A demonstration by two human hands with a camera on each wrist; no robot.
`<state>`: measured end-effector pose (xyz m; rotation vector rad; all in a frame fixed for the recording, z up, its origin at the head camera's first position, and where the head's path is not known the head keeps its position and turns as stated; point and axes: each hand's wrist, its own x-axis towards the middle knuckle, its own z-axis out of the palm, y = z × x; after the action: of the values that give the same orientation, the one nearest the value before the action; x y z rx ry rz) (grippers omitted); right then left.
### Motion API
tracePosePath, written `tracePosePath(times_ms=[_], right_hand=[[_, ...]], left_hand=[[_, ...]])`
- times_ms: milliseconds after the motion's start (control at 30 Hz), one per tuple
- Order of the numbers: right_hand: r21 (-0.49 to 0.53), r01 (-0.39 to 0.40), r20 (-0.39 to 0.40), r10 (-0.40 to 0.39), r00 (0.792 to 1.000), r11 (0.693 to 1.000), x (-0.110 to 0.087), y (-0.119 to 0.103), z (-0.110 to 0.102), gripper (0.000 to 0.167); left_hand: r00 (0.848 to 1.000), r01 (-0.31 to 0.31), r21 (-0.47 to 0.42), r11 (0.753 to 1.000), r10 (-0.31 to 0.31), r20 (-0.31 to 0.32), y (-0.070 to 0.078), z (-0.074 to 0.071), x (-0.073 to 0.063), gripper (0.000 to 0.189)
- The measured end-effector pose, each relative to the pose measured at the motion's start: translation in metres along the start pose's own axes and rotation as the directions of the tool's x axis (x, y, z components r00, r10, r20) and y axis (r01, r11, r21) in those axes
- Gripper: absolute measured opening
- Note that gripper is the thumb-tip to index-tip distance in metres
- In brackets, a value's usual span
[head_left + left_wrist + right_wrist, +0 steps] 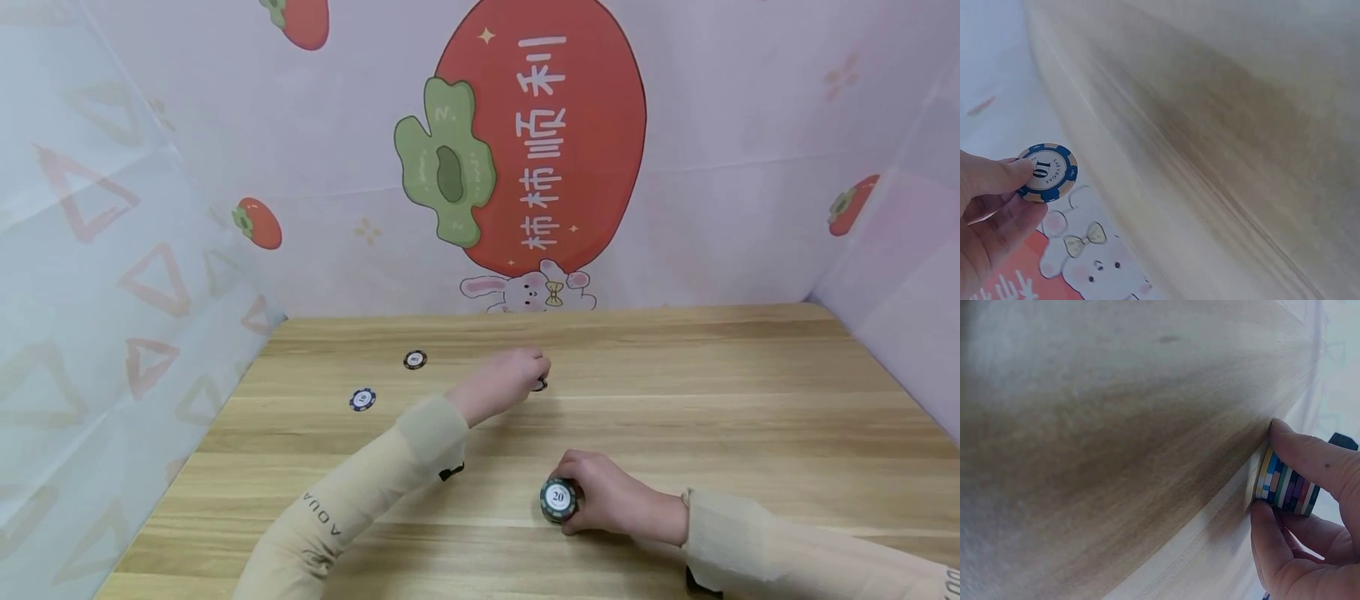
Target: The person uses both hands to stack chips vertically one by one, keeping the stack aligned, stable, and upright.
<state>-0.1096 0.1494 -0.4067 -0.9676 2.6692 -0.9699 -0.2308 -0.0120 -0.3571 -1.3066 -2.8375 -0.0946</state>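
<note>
My left hand (pixel 506 379) is over the far middle of the table, pinching a blue-and-tan poker chip (pixel 1060 178) marked 10 between thumb and fingers. In the head view only a dark edge of that chip shows past the fingertips. Nearer the front, my right hand (pixel 611 497) grips a stack of poker chips (pixel 1288 485) between thumb and fingers. On top of the stack is a green chip (pixel 558 498) marked 20. From the side, the right wrist view shows several colours in the stack, low by the table surface.
Two loose chips lie apart to the left of my left hand: a dark one (pixel 415 359) farther back and a blue one (pixel 363 399) marked 10. The wood-grain table (pixel 750 400) meets a printed cloth wall (pixel 720 225) at the back, with cloth at both sides.
</note>
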Motion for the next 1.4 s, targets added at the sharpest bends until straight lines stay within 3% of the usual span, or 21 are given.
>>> tracePosePath(times_ms=[233, 667, 933, 1200, 1400], right_hand=[[-0.006, 0.01, -0.01, -0.01, 1.0, 1.0, 0.0, 0.001, 0.001, 0.039], [-0.013, 0.006, -0.02, -0.006, 1.0, 1.0, -0.001, 0.002, 0.002, 0.038], [-0.003, 0.016, -0.017, -0.016, 1.0, 1.0, -0.001, 0.001, 0.001, 0.039], [0.0, 0.011, -0.004, -0.011, 1.0, 1.0, -0.001, 0.001, 0.001, 0.039], [-0.001, 0.003, 0.005, -0.003, 1.0, 1.0, -0.001, 0.001, 0.0, 0.038]], left_hand=[[0.993, -0.095, 0.073, 0.993, 0.099, -0.056, 0.011, -0.006, -0.017, 0.008], [0.943, -0.228, 0.252, 0.94, 0.278, -0.183, 0.027, -0.008, -0.044, 0.011], [0.938, -0.229, 0.238, 0.944, 0.279, -0.204, 0.033, -0.008, -0.058, 0.012], [0.933, -0.238, 0.164, 0.957, 0.272, -0.236, 0.036, -0.002, -0.071, 0.005], [0.952, -0.231, 0.036, 0.972, 0.234, -0.2, 0.037, 0.0, -0.078, 0.003]])
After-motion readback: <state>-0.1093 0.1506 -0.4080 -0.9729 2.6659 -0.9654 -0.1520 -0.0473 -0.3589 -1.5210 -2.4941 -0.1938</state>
